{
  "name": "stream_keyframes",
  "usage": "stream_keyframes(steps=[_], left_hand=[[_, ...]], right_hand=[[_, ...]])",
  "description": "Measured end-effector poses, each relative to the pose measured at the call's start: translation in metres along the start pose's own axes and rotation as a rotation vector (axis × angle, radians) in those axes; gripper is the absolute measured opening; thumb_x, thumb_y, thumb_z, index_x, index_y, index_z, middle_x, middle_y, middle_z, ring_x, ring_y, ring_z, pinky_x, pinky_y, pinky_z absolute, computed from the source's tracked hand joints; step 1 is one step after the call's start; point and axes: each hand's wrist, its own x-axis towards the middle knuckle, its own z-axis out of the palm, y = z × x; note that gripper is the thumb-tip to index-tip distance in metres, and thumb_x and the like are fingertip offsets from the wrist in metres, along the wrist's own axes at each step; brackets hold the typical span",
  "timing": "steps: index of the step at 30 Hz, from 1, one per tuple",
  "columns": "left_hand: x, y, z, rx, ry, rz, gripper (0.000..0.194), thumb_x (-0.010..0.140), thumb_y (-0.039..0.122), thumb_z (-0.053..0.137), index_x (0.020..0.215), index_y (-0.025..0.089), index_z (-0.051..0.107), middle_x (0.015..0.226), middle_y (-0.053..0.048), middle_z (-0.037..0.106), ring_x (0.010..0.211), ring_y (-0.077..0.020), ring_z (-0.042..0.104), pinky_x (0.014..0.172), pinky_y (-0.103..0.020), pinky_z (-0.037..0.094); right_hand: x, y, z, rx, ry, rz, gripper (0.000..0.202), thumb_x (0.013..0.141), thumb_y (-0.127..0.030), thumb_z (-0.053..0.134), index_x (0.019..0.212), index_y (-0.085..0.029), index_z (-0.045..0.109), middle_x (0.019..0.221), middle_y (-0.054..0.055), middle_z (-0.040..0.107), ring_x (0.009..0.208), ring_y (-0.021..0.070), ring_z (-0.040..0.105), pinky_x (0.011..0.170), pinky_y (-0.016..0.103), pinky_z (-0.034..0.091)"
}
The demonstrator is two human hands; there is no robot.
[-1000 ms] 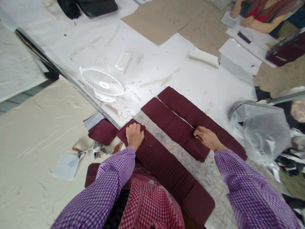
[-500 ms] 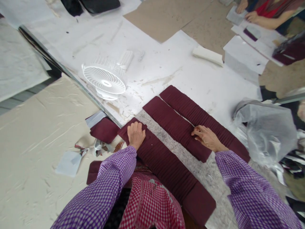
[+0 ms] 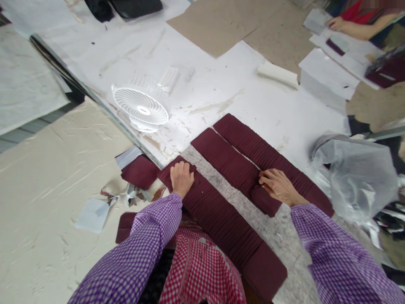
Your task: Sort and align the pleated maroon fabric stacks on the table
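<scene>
Three long rows of overlapping maroon fabric pieces lie slantwise before me. Over the upper left end of the near row (image 3: pixel 221 215), my left hand (image 3: pixel 182 177) is closed with a maroon piece under its curled fingers. My right hand (image 3: pixel 278 184) is at the lower right part of the middle row (image 3: pixel 221 158), its fingers closed on the edge of a maroon piece that bends up from the row. Beyond it runs the far row (image 3: pixel 262 147), close to the middle one. Grey speckled cloth (image 3: pixel 234 196) shows between the near and middle rows.
A white fan (image 3: pixel 142 109) stands on the white table. Maroon and pale scraps (image 3: pixel 141 171) lie left of my left hand. A clear plastic bag (image 3: pixel 360 177) is at the right. At the top right, a person's hand (image 3: pixel 337 23) rests by white sheets.
My right hand has shifted slightly right, and the piece at its fingers now bends up from the middle row. My left hand keeps its place on the near row.
</scene>
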Motion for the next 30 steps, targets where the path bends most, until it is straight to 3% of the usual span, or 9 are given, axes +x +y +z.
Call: stream_keyframes(steps=[6, 11, 15, 24, 30], left_hand=[[0.000, 0.000, -0.001, -0.002, -0.004, -0.001, 0.013, 0.079, 0.029, 0.053, 0.087, 0.019, 0.053, 0.092, -0.011, 0.059, 0.090, -0.0297, 0.051, 0.077, -0.042, 0.036], [0.000, 0.000, -0.001, -0.002, -0.005, 0.003, 0.013, 0.079, 0.029, 0.052, 0.087, 0.019, 0.052, 0.093, -0.011, 0.059, 0.090, -0.0296, 0.051, 0.077, -0.041, 0.036], [-0.001, 0.000, 0.000, -0.006, -0.013, -0.004, 0.014, 0.079, 0.030, 0.053, 0.088, 0.019, 0.052, 0.093, -0.011, 0.059, 0.091, -0.0299, 0.051, 0.078, -0.042, 0.036], [-0.001, 0.000, -0.002, -0.024, -0.029, -0.013, 0.015, 0.079, 0.029, 0.051, 0.089, 0.019, 0.054, 0.095, -0.012, 0.059, 0.092, -0.0305, 0.051, 0.079, -0.043, 0.036], [0.000, 0.001, -0.002, -0.008, -0.017, -0.009, 0.013, 0.079, 0.030, 0.052, 0.087, 0.019, 0.053, 0.094, -0.011, 0.059, 0.092, -0.0296, 0.052, 0.078, -0.042, 0.036]], right_hand=[[-0.004, 0.006, 0.007, 0.041, -0.007, 0.064, 0.012, 0.075, -0.020, 0.057, 0.087, -0.022, 0.059, 0.093, 0.006, 0.065, 0.098, 0.0254, 0.052, 0.092, 0.040, 0.035], [-0.011, 0.026, 0.025, 0.075, 0.014, 0.267, 0.043, 0.074, -0.050, 0.060, 0.106, -0.022, 0.055, 0.091, 0.009, 0.066, 0.093, 0.0301, 0.056, 0.085, 0.045, 0.038], [-0.027, 0.044, 0.037, 0.122, 0.006, 0.437, 0.052, 0.072, -0.064, 0.056, 0.105, -0.023, 0.054, 0.086, 0.009, 0.070, 0.087, 0.0331, 0.060, 0.079, 0.047, 0.040], [-0.067, 0.056, 0.048, 0.306, -0.072, 0.563, 0.043, 0.082, -0.053, 0.056, 0.104, -0.017, 0.061, 0.092, 0.006, 0.069, 0.082, 0.0197, 0.064, 0.073, 0.037, 0.049], [-0.076, 0.053, 0.055, 0.358, -0.003, 0.614, 0.041, 0.084, -0.054, 0.055, 0.096, -0.016, 0.065, 0.081, 0.003, 0.069, 0.070, 0.0149, 0.063, 0.067, 0.033, 0.052]])
